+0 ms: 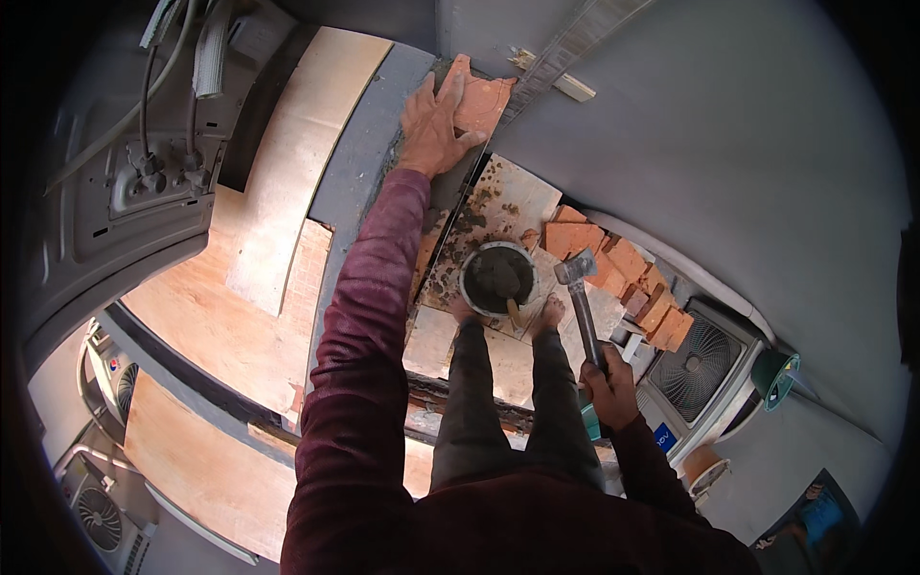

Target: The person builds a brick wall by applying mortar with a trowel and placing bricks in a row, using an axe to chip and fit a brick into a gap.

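Note:
At the far end of the narrow grey ledge, my left hand (436, 129) lies with its fingers spread against a broken-edged orange brick (487, 103). The brick sits beside wet mortar and a long metal straightedge (565, 53). In my right hand (610, 388) is a hammer (583, 311), gripped by the handle with its head up. The hammer stands apart from the brick. Between my feet is a round bucket (464, 287) of grey mortar. A trowel (515, 309) rests in that mortar, its handle toward me.
Several loose and broken bricks (623, 264) are heaped to the right of the bucket. Beyond them stands an outdoor air-conditioning unit (695, 369). Mortar-spattered boards (508, 192) lie under the bucket. Plywood sheets (297, 125) extend at the left, and a wood scrap (565, 81) lies beyond the straightedge.

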`<state>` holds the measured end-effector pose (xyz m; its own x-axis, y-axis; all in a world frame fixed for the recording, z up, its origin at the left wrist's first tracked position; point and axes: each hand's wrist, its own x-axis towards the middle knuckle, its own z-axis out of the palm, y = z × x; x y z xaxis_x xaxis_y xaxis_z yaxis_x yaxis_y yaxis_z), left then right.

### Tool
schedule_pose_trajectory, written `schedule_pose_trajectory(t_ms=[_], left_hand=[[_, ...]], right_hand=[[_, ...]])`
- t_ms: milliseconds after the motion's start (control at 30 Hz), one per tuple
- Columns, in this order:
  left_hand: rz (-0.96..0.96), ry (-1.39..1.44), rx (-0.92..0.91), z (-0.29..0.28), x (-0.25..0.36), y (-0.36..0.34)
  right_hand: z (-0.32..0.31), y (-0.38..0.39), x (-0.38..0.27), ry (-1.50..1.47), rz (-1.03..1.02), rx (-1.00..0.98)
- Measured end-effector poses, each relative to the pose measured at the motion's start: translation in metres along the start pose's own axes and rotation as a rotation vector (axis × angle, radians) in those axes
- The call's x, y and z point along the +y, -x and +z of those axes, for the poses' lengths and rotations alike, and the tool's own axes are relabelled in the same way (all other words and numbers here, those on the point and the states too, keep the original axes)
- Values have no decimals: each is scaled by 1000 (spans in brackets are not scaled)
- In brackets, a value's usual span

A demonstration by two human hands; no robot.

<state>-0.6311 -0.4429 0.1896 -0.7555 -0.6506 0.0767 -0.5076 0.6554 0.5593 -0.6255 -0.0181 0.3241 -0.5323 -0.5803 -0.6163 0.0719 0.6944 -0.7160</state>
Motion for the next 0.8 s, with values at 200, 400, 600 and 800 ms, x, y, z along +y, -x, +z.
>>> schedule_pose_trajectory(t_ms=[200,400,600,800], left_hand=[[49,106,83,11,-32,13],[1,170,112,10,-35,9],[-73,290,105,11,-31,6],[-214,380,54,-1,-19,8]], right_hand=[[5,-39,-76,73,-625,318],[20,-105,-218,-183,-886,299],[29,-181,-274,-11,-1040,147],[40,-228,-275,300,-980,155]])
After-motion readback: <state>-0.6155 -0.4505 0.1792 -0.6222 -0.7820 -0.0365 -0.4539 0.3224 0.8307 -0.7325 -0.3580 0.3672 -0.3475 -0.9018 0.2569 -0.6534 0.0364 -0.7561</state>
